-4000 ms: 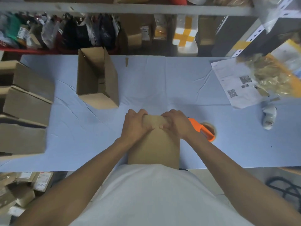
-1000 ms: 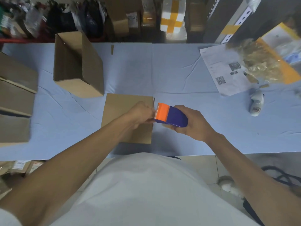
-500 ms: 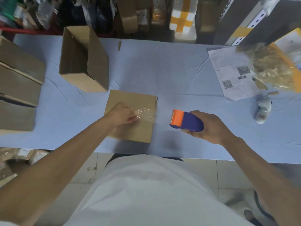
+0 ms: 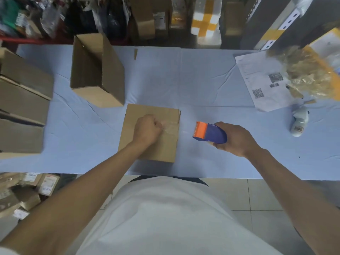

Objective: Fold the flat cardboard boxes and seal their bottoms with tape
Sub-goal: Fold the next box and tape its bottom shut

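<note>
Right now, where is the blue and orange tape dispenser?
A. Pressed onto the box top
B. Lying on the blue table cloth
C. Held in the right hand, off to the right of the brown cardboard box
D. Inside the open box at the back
C: the right hand grips the blue and orange tape dispenser, clear of the brown cardboard box, where the left hand rests on the clear tape.

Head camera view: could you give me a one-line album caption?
Left hand presses clear tape onto a cardboard box while the right hand holds the tape dispenser.

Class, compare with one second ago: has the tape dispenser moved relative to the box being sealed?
Yes. The tape dispenser, gripped by the right hand, has moved rightward off the box, leaving a gap.
</note>
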A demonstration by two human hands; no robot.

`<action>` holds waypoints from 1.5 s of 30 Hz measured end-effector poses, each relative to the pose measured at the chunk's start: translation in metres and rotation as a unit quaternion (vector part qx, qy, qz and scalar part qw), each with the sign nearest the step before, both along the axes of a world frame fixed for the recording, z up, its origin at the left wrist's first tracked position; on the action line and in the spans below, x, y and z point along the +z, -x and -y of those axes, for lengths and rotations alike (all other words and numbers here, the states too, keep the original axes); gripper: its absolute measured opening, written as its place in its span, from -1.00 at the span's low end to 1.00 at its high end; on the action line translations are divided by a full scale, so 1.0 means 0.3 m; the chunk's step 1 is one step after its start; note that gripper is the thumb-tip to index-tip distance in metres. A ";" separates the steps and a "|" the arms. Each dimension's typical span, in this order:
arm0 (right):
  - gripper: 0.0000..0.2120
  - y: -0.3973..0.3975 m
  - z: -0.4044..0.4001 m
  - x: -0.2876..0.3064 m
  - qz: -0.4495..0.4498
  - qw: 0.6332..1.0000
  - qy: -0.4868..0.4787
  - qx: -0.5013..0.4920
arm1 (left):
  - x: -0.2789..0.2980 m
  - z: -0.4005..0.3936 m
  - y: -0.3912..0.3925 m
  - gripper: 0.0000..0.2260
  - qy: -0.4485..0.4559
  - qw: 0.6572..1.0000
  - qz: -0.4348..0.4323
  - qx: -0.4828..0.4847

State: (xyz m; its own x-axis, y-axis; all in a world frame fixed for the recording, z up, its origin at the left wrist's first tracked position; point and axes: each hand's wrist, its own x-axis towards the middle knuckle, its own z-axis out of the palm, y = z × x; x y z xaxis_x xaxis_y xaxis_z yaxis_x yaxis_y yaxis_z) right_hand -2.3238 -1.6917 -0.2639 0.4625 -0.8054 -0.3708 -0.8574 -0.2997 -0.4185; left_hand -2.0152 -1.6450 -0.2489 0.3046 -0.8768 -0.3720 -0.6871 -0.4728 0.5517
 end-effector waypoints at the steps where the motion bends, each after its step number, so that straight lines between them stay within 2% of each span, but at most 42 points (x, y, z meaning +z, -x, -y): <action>1: -0.59 -0.002 0.003 -0.002 -0.005 1.000 -0.003 0.000 | -0.008 0.000 0.003 -0.77 0.003 1.000 0.012 -0.007; 5: -0.55 -0.031 0.015 -0.017 -0.036 0.999 -0.022 -0.001 | -0.034 0.002 0.011 -0.78 -0.006 0.993 0.102 -0.054; 8: -0.53 -0.058 0.017 -0.034 -0.056 0.998 -0.029 0.020 | -0.023 0.013 0.006 -0.66 -0.005 0.981 0.173 -0.088; 9: -0.53 -0.069 0.017 -0.039 -0.059 0.997 -0.032 0.027 | -0.022 0.024 0.008 -0.66 0.011 0.980 0.167 -0.105; 11: -0.55 -0.098 0.020 -0.043 -0.068 0.996 -0.035 0.042 | -0.012 0.036 0.019 -0.86 0.027 0.990 0.041 -0.129; 12: -0.56 -0.114 0.025 -0.042 -0.075 0.995 -0.034 0.050 | -0.008 0.032 0.032 -0.88 0.012 0.987 -0.014 -0.159; 13: -0.57 -0.131 0.032 -0.038 -0.083 0.994 -0.033 0.059 | -0.008 0.028 0.045 -0.79 0.015 0.979 -0.042 -0.199; 14: -0.57 -0.148 0.040 -0.034 -0.092 0.993 -0.032 0.071 | -0.017 0.019 0.056 -0.72 0.023 0.964 -0.016 -0.265; 16: -0.59 -0.187 0.051 -0.029 -0.108 0.989 -0.039 0.094 | -0.037 -0.002 0.078 -0.72 0.021 0.946 0.010 -0.324; 17: -0.61 -0.207 0.054 -0.027 -0.115 0.988 -0.045 0.098 | -0.049 -0.008 0.085 -0.75 0.010 0.950 -0.003 -0.311; 19: -0.65 -0.253 0.062 -0.013 -0.134 0.986 -0.051 0.089 | -0.066 -0.004 0.081 -0.78 0.048 0.946 0.040 -0.319; 21: -0.66 -0.296 0.071 0.007 -0.163 0.982 -0.039 0.085 | -0.087 -0.006 0.080 -0.82 0.066 0.942 0.043 -0.326; 23: -0.66 -0.329 0.079 0.027 -0.202 0.974 -0.012 0.102 | -0.096 -0.009 0.081 -0.94 0.075 0.917 0.096 -0.379; 27: -0.69 -0.391 0.093 0.063 -0.269 0.956 0.007 0.117 | -0.097 -0.004 0.092 -0.70 0.107 0.893 0.181 -0.398; 31: -0.76 -0.417 0.068 0.068 -0.314 0.936 0.039 0.154 | -0.104 -0.007 0.083 -0.69 0.103 0.878 0.193 -0.425; 33: -0.77 -0.382 0.034 0.051 -0.336 0.918 0.044 0.208 | -0.106 -0.009 0.076 -0.72 0.079 0.900 0.165 -0.396; 35: -0.69 -0.321 0.014 0.030 -0.306 0.933 0.008 0.189 | -0.105 -0.005 0.075 -0.75 0.075 0.900 0.161 -0.398; 37: -0.63 -0.263 0.012 0.041 -0.263 0.956 -0.008 0.132 | -0.101 -0.010 0.091 -0.75 0.064 0.886 0.200 -0.414; 42: -0.62 -0.151 0.000 0.086 -0.115 0.993 -0.006 -0.012 | -0.057 0.036 0.153 -0.73 -0.056 0.857 0.259 -0.443; 43: -0.61 -0.131 -0.011 0.089 -0.073 0.997 0.000 -0.037 | -0.052 0.051 0.157 -0.72 -0.075 0.863 0.245 -0.436; 45: -0.56 -0.092 -0.038 0.091 0.040 0.995 -0.014 -0.095 | -0.035 0.076 0.144 -0.67 -0.094 0.907 0.138 -0.387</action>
